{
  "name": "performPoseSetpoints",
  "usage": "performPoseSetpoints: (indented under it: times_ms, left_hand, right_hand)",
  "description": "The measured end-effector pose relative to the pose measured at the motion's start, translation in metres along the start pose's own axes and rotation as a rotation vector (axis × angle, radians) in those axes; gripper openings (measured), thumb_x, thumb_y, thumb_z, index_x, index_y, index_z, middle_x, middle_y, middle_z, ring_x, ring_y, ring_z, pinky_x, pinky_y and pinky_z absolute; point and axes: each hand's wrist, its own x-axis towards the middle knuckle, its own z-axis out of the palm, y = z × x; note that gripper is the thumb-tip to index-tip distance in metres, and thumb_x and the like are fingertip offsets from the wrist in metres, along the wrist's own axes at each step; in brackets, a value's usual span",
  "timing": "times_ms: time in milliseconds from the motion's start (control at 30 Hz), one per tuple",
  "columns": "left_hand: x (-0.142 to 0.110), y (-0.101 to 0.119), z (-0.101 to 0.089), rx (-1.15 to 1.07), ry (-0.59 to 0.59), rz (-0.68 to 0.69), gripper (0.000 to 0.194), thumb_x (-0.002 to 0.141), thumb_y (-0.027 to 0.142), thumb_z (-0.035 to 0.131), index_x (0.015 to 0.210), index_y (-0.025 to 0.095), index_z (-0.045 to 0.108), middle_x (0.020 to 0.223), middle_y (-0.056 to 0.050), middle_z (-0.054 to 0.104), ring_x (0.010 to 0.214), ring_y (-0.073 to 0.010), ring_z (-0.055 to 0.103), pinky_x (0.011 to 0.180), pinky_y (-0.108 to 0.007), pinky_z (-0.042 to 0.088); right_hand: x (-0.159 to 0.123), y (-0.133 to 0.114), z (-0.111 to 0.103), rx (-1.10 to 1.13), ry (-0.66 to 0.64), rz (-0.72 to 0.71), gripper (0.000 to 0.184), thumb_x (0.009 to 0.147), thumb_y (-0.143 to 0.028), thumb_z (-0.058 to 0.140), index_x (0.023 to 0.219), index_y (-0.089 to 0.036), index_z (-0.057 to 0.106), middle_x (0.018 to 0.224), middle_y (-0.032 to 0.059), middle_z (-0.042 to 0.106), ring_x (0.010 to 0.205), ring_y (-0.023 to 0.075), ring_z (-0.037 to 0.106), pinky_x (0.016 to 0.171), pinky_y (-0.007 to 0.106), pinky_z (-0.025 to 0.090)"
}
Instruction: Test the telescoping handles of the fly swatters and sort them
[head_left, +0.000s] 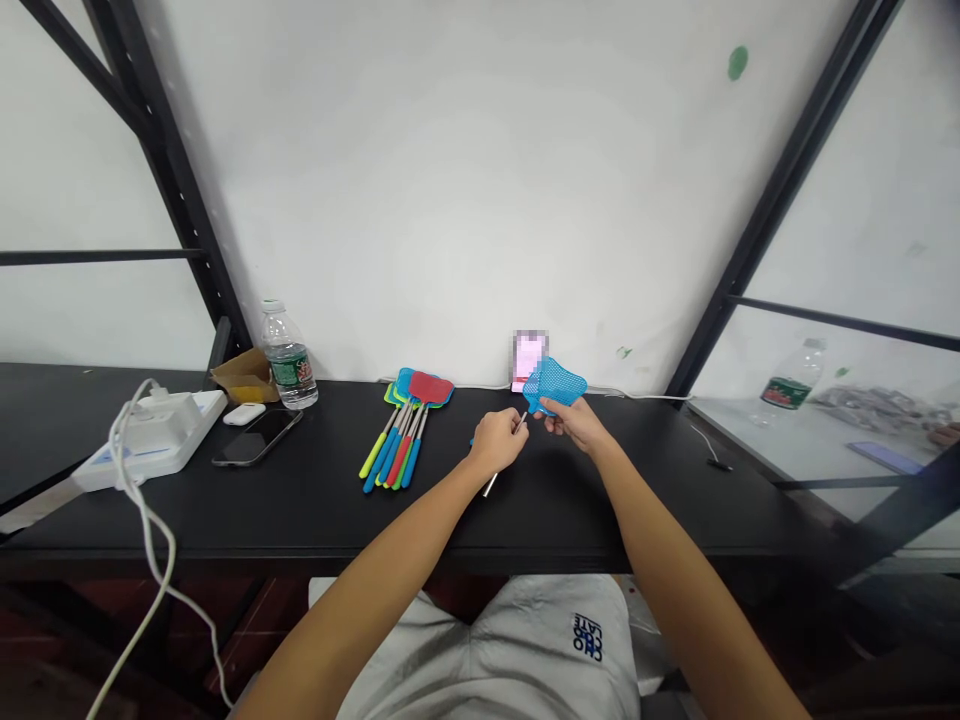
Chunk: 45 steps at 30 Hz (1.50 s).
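A blue mesh fly swatter head is pinched at its narrow base by my right hand. My left hand is closed around a thin metal rod, whose lower end sticks out below the fist. The rod's upper end points at the base of the blue head; whether the two are joined I cannot tell. Left of my hands lies a pile of fly swatters with red, blue and green heads and coloured grips. A small bit of blue shows beside my left fist, mostly hidden.
A phone with a lit screen leans on the wall behind my hands. At left on the black table are a water bottle, a dark phone, a white case, a cardboard box and a power strip with cables.
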Motion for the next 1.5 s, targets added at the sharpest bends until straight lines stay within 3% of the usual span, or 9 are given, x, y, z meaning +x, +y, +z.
performPoseSetpoints:
  times_ms: [267,733,1100,1500]
  left_hand:
    - [0.001,-0.001,0.0,-0.031,0.018,0.043,0.018,0.084,0.03,0.053,0.071,0.02,0.061,0.065,-0.001,0.061,0.059,-0.0131,0.049,0.058,-0.025,0.027]
    - [-0.003,0.003,-0.001,-0.034,0.035,0.153,0.017,0.081,0.02,0.05,0.064,0.018,0.054,0.059,0.002,0.054,0.055,-0.0107,0.044,0.056,-0.024,0.025]
    - [-0.001,-0.001,0.003,-0.111,0.074,0.13,0.017,0.081,0.022,0.052,0.065,0.018,0.054,0.057,0.003,0.051,0.054,-0.0095,0.041,0.056,-0.024,0.026]
    - [0.0,-0.002,0.003,-0.081,0.077,0.108,0.017,0.082,0.025,0.052,0.068,0.018,0.058,0.059,0.002,0.056,0.056,-0.0108,0.045,0.057,-0.024,0.028]
  right_hand:
    - [0.0,0.003,0.002,-0.025,-0.008,-0.002,0.04,0.073,-0.05,0.072,0.086,-0.013,0.066,0.076,0.006,0.07,0.047,0.0086,0.053,0.04,0.02,0.033]
    - [0.002,0.009,0.012,-0.001,-0.043,0.073,0.038,0.08,-0.047,0.063,0.062,-0.014,0.059,0.056,0.0029,0.06,0.043,0.0085,0.048,0.04,0.021,0.03]
    - [-0.001,0.01,0.02,0.116,-0.127,0.063,0.039,0.079,-0.047,0.066,0.06,-0.015,0.057,0.055,0.0015,0.058,0.041,0.007,0.044,0.041,0.021,0.027]
    - [-0.001,0.014,0.031,0.099,-0.064,0.121,0.039,0.077,-0.051,0.067,0.064,-0.017,0.054,0.052,-0.0015,0.054,0.04,0.0071,0.044,0.038,0.02,0.026]
